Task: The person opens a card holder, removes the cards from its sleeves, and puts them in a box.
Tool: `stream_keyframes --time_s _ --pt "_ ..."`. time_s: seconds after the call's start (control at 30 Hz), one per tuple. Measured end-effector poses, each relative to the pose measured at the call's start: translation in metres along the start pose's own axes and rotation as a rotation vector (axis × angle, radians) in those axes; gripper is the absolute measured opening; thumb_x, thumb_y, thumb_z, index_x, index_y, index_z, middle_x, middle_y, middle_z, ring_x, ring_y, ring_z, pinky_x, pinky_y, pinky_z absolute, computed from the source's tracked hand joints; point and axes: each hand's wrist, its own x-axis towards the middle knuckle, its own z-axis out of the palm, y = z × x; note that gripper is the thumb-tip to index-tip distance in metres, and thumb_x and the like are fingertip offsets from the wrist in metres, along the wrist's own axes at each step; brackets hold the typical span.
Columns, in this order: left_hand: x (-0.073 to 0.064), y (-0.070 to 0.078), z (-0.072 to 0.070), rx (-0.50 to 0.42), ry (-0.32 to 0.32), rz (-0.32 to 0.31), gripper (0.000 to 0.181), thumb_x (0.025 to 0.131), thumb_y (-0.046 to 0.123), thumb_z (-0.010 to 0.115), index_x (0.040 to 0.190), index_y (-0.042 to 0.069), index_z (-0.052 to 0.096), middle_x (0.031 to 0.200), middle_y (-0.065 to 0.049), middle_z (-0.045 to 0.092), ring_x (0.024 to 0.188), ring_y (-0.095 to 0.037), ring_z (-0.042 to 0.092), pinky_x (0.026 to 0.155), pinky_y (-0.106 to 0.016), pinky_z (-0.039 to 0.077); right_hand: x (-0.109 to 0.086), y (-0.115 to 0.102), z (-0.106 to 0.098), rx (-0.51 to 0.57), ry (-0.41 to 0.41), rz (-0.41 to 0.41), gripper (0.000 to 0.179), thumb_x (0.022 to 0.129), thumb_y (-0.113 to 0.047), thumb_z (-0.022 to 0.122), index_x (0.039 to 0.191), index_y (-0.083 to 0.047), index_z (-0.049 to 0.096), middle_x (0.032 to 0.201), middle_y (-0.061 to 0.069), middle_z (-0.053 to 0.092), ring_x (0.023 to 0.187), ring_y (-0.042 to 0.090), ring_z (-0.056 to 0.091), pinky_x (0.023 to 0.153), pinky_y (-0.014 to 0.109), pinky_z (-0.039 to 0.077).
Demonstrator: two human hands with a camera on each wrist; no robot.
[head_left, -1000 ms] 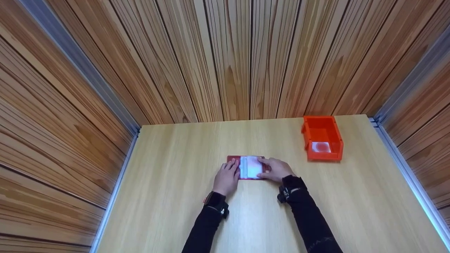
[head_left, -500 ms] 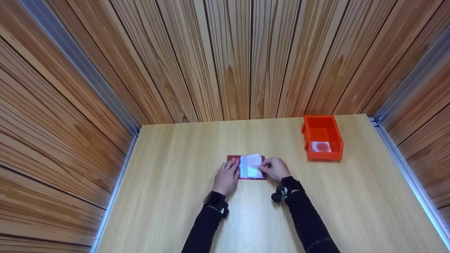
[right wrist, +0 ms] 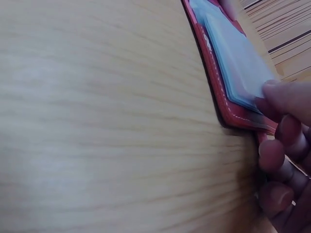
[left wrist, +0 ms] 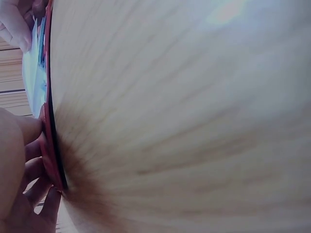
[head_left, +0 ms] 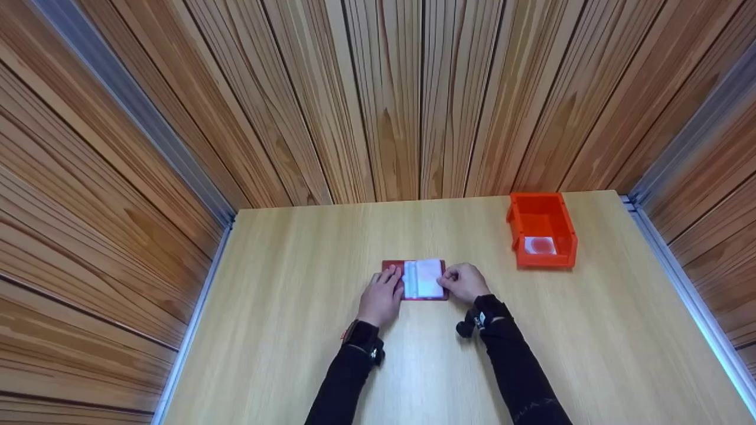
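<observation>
A red card holder with clear plastic sleeves lies spread on the table, and white stitching runs along its edge in the right wrist view. My left hand rests on the left cover with its fingers extended, holding it down. At the right side, my right hand pinches the edge of a translucent sleeve leaf between thumb and index finger. That leaf is raised a little off the sleeves below. The other fingers of the right hand are curled. Whether a card sits inside the leaf, I cannot tell.
An orange-red open bin stands at the back right of the wooden table. Inside its front lies a white square with a pinkish round mark. Wood-panelled walls close off the back and both sides.
My right thumb and finger, earlier spread on the sleeve, have come together in a pinch at its right edge. The leaf tilted, then straightened. My left hand has stayed put.
</observation>
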Motion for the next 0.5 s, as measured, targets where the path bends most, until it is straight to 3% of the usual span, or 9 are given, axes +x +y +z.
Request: stream_keyframes --time_s 0.23,0.37,0.5 --pt "0.001 -0.008 -0.001 -0.083 -0.017 0.022 0.048 0.105 0.020 0.058 0.150 0.005 0.054 0.156 -0.013 0.053 0.139 -0.035 0.051 0.114 -0.047 0.044 0.001 -0.009 0.003 0.039 0.015 0.008 0.017 0.090 -0.013 0.078 0.076 -0.006 0.072 0.074 -0.002 0.061 0.074 0.015 0.053 0.071 0.028 0.041" --pt "0.003 -0.017 -0.002 -0.208 0.009 0.041 0.049 0.106 0.017 0.056 0.153 0.005 0.050 0.152 -0.018 0.055 0.139 -0.037 0.052 0.116 -0.049 0.042 0.003 -0.018 0.008 0.079 0.018 -0.041 0.013 0.093 -0.014 0.076 0.086 -0.004 0.077 0.085 0.003 0.069 0.080 0.015 0.057 0.077 0.028 0.045" --pt "0.006 -0.021 -0.005 -0.365 0.037 0.021 0.051 0.111 0.024 0.045 0.158 0.006 0.040 0.153 -0.020 0.053 0.142 -0.037 0.049 0.118 -0.052 0.039 0.004 -0.028 0.012 0.148 -0.021 -0.035 0.018 0.098 -0.020 0.071 0.100 -0.004 0.080 0.098 0.008 0.075 0.088 0.016 0.063 0.083 0.030 0.049"
